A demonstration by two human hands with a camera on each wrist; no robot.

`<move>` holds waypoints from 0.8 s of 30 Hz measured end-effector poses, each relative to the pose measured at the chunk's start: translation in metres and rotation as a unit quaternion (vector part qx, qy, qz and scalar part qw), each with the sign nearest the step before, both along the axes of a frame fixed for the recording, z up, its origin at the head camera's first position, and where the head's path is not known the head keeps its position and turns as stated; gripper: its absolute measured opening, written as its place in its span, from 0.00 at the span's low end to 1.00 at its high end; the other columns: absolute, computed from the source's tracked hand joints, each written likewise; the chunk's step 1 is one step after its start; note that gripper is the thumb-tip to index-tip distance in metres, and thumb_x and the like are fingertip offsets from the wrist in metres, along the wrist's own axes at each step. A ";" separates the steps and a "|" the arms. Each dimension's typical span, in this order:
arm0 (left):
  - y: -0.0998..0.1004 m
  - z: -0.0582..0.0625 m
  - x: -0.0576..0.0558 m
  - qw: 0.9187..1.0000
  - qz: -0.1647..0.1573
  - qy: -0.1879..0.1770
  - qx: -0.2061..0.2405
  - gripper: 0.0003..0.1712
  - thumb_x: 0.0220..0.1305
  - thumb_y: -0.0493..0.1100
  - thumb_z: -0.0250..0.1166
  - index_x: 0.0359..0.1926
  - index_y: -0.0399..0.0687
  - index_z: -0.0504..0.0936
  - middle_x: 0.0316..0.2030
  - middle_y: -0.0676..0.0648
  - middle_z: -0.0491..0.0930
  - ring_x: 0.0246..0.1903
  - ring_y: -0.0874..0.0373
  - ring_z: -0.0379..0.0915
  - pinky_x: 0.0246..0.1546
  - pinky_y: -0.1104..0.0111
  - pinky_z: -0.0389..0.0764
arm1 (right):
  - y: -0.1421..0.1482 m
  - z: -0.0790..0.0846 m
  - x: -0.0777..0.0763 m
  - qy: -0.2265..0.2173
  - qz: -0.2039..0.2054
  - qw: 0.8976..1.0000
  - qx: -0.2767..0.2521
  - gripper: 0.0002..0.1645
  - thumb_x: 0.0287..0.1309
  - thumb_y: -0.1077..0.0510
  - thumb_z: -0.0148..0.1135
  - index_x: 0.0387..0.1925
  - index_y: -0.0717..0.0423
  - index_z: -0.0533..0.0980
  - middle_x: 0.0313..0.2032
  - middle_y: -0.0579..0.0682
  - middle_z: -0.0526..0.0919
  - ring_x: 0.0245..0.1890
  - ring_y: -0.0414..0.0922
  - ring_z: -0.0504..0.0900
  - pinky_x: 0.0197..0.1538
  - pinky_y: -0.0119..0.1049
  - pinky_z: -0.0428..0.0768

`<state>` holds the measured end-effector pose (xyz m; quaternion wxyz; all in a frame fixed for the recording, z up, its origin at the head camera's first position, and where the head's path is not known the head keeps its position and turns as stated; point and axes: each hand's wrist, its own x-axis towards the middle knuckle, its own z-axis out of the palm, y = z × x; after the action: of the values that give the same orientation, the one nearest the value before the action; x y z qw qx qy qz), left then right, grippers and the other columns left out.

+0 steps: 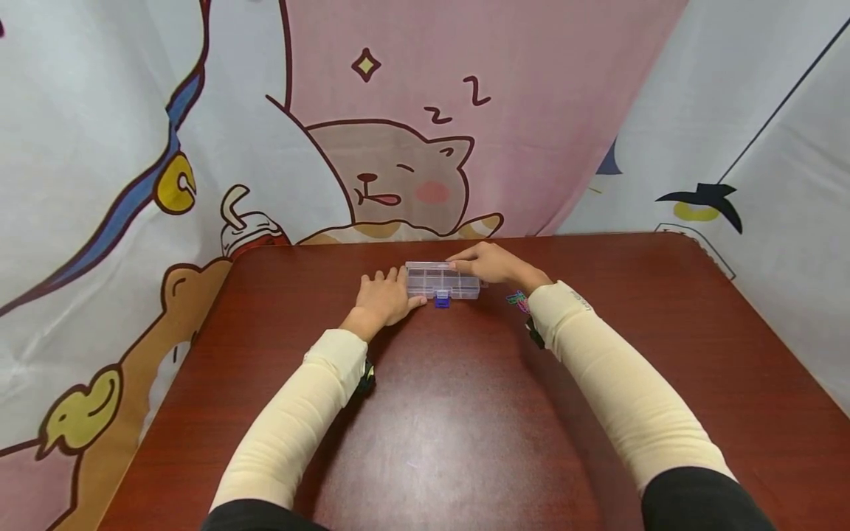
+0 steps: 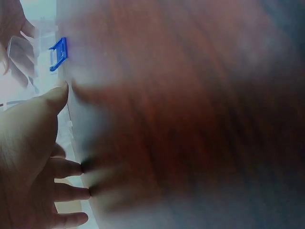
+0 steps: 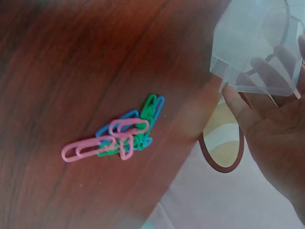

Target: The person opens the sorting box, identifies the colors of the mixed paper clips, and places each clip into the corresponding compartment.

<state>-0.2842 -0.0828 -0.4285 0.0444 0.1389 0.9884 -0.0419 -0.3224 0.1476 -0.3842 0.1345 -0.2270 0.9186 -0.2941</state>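
A clear plastic compartment box [image 1: 432,282] lies near the table's far edge, its blue latch [image 1: 442,300] facing me. The lid [image 1: 425,265] stands raised along the far side. My left hand [image 1: 385,298] rests at the box's left end, fingers spread, with the thumb along the front edge. At the right end, my right hand [image 1: 496,265] holds the lid between thumb and fingers. In the right wrist view those fingers show through the clear plastic [image 3: 259,43]. Just right of the box lies a small pile of pink, green and blue paper clips [image 3: 126,131].
The brown wooden table [image 1: 465,413] extends toward me and to both sides. A cloth printed with cartoon animals [image 1: 412,177] hangs right behind its far edge. Light sleeves [image 1: 285,428] cover both forearms.
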 end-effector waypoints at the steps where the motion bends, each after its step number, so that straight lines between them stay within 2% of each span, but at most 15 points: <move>1: 0.001 -0.001 0.000 1.000 0.002 0.004 0.004 0.52 0.56 0.76 0.39 0.69 0.43 0.48 0.62 0.42 0.60 0.57 0.43 0.59 0.50 0.48 0.58 | 0.001 -0.001 -0.001 -0.004 -0.005 1.000 -0.007 0.22 0.60 0.42 0.53 0.53 0.43 0.76 0.51 0.47 0.76 0.50 0.44 0.72 0.51 0.46 0.68; 9: 0.002 -0.002 0.003 1.000 0.011 0.024 0.005 0.54 0.54 0.77 0.39 0.69 0.42 0.45 0.57 0.39 0.66 0.53 0.44 0.63 0.46 0.50 0.61 | 0.001 -0.002 -0.001 -0.006 -0.015 1.000 -0.015 0.21 0.61 0.42 0.52 0.52 0.41 0.76 0.50 0.46 0.77 0.43 0.44 0.74 0.42 0.42 0.73; 15: 0.001 -0.002 0.003 0.999 0.015 0.008 0.033 0.58 0.50 0.81 0.28 0.69 0.44 0.46 0.60 0.39 0.63 0.57 0.43 0.59 0.51 0.46 0.56 | 0.000 -0.002 -0.001 -0.003 -0.018 1.000 -0.016 0.21 0.60 0.42 0.53 0.52 0.41 0.77 0.50 0.47 0.77 0.48 0.44 0.73 0.50 0.44 0.69; 17: -0.001 -0.001 0.002 0.999 0.016 0.006 0.045 0.56 0.51 0.80 0.24 0.69 0.46 0.49 0.61 0.40 0.63 0.58 0.43 0.58 0.51 0.45 0.55 | 0.000 -0.003 -0.001 -0.004 -0.010 1.000 -0.018 0.22 0.60 0.42 0.53 0.52 0.43 0.77 0.50 0.48 0.77 0.50 0.45 0.72 0.51 0.45 0.68; 21: -0.003 0.000 0.001 0.998 0.012 0.014 0.053 0.46 0.59 0.74 0.23 0.68 0.52 0.53 0.61 0.43 0.64 0.58 0.45 0.59 0.50 0.43 0.55 | 0.002 -0.004 -0.002 -0.004 0.001 1.000 -0.014 0.23 0.60 0.40 0.52 0.53 0.43 0.76 0.51 0.48 0.77 0.52 0.46 0.72 0.54 0.47 0.67; 24: -0.003 0.000 0.002 0.999 0.009 0.014 0.049 0.41 0.63 0.70 0.26 0.69 0.53 0.53 0.61 0.44 0.64 0.57 0.45 0.60 0.51 0.42 0.55 | 0.002 -0.004 -0.001 -0.009 -0.001 1.000 -0.016 0.23 0.60 0.40 0.52 0.53 0.42 0.76 0.50 0.48 0.77 0.49 0.46 0.73 0.48 0.46 0.71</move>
<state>-0.2821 -0.0861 -0.4287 0.0236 0.1313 0.9911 0.0051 -0.3239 0.1500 -0.3879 0.1388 -0.2259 0.9129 -0.3104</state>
